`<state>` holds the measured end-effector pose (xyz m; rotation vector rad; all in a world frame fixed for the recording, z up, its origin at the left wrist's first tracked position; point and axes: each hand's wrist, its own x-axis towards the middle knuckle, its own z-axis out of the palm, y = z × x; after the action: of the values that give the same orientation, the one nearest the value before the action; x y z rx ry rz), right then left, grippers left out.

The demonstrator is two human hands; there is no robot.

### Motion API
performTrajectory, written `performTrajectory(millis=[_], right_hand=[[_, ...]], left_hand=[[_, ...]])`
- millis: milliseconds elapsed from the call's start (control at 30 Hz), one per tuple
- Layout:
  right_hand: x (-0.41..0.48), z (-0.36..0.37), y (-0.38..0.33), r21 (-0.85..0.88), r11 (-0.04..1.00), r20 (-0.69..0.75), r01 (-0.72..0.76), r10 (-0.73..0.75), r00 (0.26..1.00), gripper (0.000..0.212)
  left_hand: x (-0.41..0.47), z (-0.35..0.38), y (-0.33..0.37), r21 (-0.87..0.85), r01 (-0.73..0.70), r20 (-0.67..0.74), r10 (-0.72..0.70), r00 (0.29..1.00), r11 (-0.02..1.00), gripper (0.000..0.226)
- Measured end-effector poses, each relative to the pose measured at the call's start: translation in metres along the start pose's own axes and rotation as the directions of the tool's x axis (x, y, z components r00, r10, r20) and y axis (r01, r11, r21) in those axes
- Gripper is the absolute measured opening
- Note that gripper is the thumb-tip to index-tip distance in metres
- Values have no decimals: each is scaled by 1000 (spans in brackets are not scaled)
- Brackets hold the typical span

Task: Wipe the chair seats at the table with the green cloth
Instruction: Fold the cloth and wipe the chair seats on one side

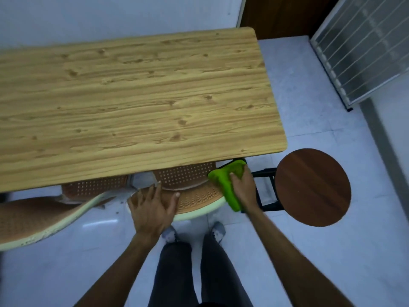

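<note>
Right hand grips green cloth on the right edge of the perforated orange chair, thumb on top, other fingers hidden. Left hand lies flat on the chair's left, fingers spread. Chair is tucked under the wooden table; a round stool stands to the right.

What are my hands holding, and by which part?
The right hand holds the green cloth by its middle, at the right edge of the chair; the left hand rests flat on it, no grip.
</note>
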<state>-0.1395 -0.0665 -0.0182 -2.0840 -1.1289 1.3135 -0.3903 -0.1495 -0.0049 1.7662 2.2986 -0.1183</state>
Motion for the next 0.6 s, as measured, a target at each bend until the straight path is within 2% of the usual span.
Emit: performTrajectory(millis=[67, 133, 167, 200, 233, 300, 333, 367, 433, 467, 500, 533, 600], right_hand=[[38, -15, -4, -48, 995, 215, -88, 96, 972, 34], [65, -24, -4, -22, 980, 394, -195, 188, 900, 36], [77, -25, -3, -10, 975, 463, -223, 202, 863, 36], [86, -24, 0, -44, 981, 530, -188, 183, 828, 37], [92, -23, -1, -91, 971, 566, -221, 233, 791, 37], [105, -19, 6, -141, 954, 493, -264, 299, 817, 33], [108, -16, 8, -101, 953, 494, -284, 296, 817, 27], [105, -15, 3, -12, 945, 504, -326, 287, 815, 21], [88, -18, -6, 195, 866, 546, -461, 295, 784, 16], [76, -20, -13, 276, 854, 554, -440, 233, 799, 13], [61, -22, -22, 297, 883, 521, -364, 170, 837, 25], [47, -22, -22, 281, 921, 447, -269, 122, 886, 35], [11, -12, -17, 146, 978, 221, -152, 117, 968, 48]], left_hand=[[2, 1, -1, 4, -9, -6, 9, 1000, 1000, 71], [3, 2, -1, 4, 2, 3, -2, 1000, 1000, 69], [3, 3, -2, 5, 10, 4, -10, 1000, 1000, 68], [4, 5, -2, 12, 20, 5, -20, 1000, 1000, 67], [4, 6, -2, 22, 26, 9, -26, 1000, 999, 64], [3, 6, -2, 44, 39, 5, -39, 999, 998, 56], [3, 5, -1, 41, 60, 15, -61, 998, 997, 54], [3, 3, 1, 31, 86, 40, -87, 995, 996, 56], [3, -1, 4, 21, 116, 87, -117, 989, 993, 62], [2, -3, 5, 18, 117, 87, -118, 989, 993, 62], [2, -5, 5, 8, 116, 80, -116, 990, 993, 62], [1, -7, 5, -5, 117, 78, -116, 990, 993, 61], [1, -10, 6, -16, 120, 105, -118, 987, 993, 61]])
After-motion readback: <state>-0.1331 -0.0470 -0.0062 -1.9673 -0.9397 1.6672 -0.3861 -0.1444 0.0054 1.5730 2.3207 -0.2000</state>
